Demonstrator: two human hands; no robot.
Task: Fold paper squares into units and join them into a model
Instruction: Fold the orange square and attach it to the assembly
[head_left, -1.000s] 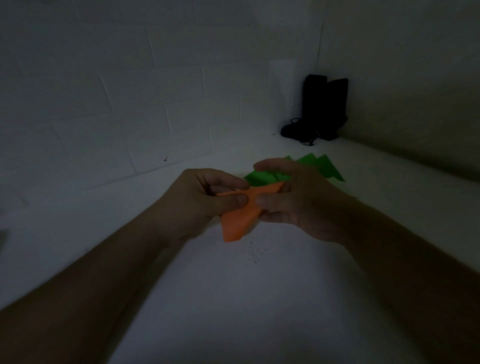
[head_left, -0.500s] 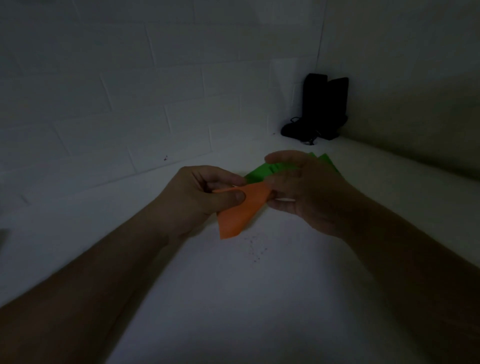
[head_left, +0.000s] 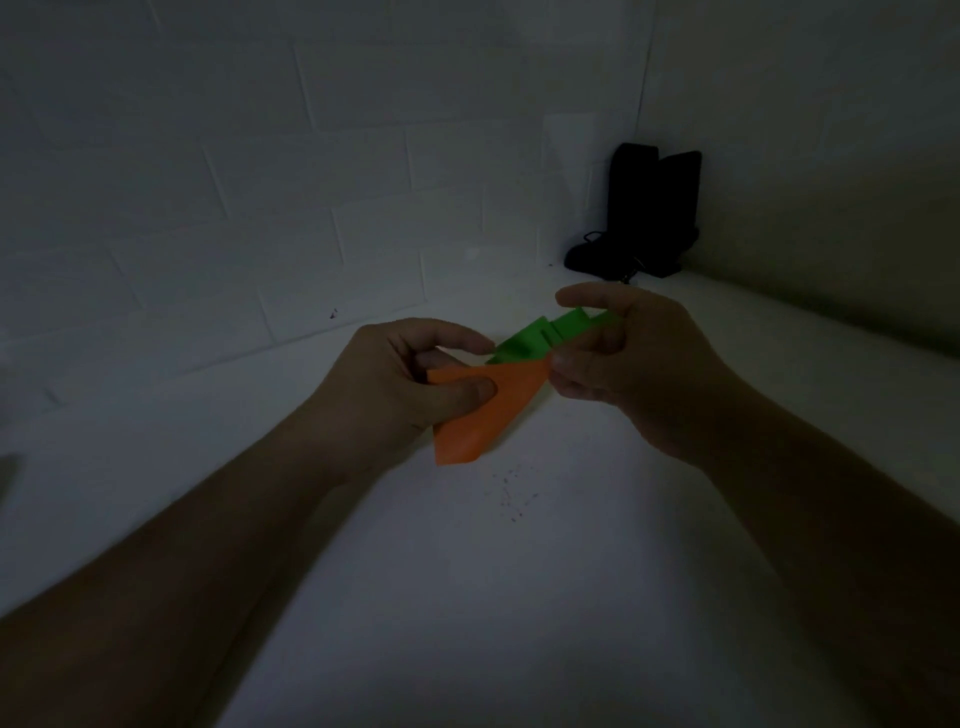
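While the white table (head_left: 467, 597) lies dim below, the orange paper (head_left: 483, 415) is pinched above it by the left hand (head_left: 400, 384), thumb on top, and nipped at its far corner by the right hand (head_left: 634, 358). Behind, green paper (head_left: 524, 340) is seen, then a black object (head_left: 644, 208) in the corner.

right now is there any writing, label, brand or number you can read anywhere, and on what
None can be read.
orange paper: plain, no print.
green paper: plain, no print.
black objects in the corner: too dark to show any label.
specks on the table: marks, not text.
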